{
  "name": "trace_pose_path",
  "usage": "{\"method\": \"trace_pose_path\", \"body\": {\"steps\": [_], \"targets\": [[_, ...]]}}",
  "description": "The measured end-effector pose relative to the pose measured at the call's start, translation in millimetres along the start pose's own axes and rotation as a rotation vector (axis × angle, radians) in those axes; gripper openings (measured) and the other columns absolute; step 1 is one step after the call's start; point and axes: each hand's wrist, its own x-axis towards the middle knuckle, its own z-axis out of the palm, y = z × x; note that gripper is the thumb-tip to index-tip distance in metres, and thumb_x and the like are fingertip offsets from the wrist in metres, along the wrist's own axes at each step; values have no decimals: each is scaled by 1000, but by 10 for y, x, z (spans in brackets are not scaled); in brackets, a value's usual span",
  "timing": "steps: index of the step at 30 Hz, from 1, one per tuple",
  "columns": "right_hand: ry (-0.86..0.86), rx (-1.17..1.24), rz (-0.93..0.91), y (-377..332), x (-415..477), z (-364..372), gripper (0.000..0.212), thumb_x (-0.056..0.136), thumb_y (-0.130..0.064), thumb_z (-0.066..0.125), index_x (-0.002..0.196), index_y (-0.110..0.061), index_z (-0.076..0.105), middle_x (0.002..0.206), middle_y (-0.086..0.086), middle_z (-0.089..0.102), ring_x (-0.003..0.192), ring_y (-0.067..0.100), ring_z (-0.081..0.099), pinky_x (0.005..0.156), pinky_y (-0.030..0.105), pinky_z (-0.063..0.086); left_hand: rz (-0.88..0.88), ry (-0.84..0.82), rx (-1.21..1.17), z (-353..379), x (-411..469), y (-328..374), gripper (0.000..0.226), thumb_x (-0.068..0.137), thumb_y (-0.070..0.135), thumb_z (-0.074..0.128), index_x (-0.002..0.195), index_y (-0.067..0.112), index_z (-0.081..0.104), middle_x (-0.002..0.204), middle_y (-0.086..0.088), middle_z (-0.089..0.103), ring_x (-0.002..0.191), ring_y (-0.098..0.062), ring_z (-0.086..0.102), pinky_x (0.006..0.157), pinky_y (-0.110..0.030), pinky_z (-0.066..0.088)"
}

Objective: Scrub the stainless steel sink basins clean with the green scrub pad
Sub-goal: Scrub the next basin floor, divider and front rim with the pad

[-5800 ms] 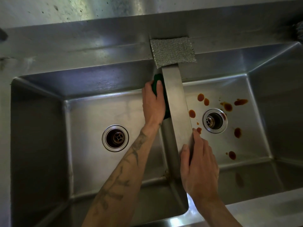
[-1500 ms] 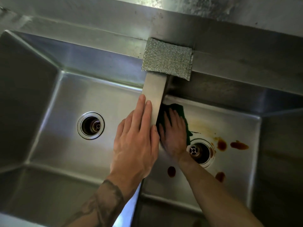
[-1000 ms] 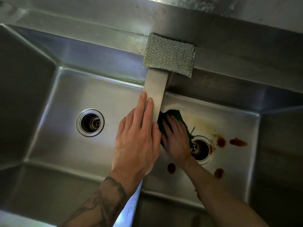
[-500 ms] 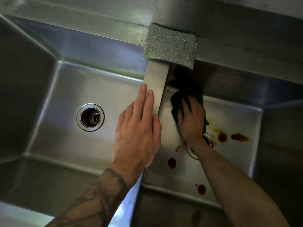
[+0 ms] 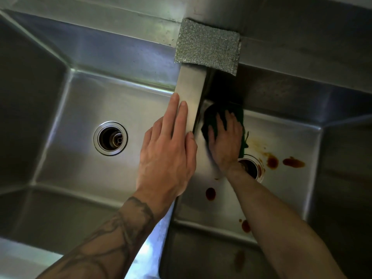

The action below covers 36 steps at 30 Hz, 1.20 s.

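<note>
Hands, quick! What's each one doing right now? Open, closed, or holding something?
Left hand: open, fingers straight, resting flat on the divider.
Right hand: open, fingers flat, pressing the green scrub pad onto the right basin.

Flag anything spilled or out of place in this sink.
Reddish-brown spots are spattered over the floor of the right basin around its drain, not yet scrubbed. A silver scouring pad on the back ledge overhangs the divider.

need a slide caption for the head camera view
The right hand presses a green scrub pad onto the stained right stainless steel basin while the left hand rests on the steel divider.
</note>
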Motion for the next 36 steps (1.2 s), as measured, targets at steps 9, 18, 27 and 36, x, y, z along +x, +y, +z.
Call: {"method": "trace_pose_path", "body": {"steps": [9,18,27,36], "targets": [[-108,26,-343,286,-653,50,52,103,-32,60,151,-15,49,160,14,43,149,33,37,125,54,27,-20,-53,-45,-65,19,20,58,108,28,41,162,9,36,174,-6,26,132,-32,54,109,-45,45],[-138,55,-426,145,-1223,102,61,98,-32,68,153,-16,45,161,15,41,150,34,37,125,53,28,-24,-97,-54,-118,42,46,59,108,29,37,163,9,34,175,-5,23,133,-32,53,110,-44,42],[-72,44,-176,-15,-603,77,51,107,-37,45,153,-14,46,160,15,41,151,32,35,124,53,29,-40,-88,-105,-154,-13,23,52,111,27,38,159,9,42,172,-5,32,143,-31,49,116,-48,40],[-143,50,-351,232,-1021,-20,53,100,-28,65,149,-12,53,157,17,46,146,36,43,123,53,31,14,-136,-20,-253,-818,-68,55,111,28,35,163,8,36,174,-9,28,144,-34,50,114,-52,45]]}}
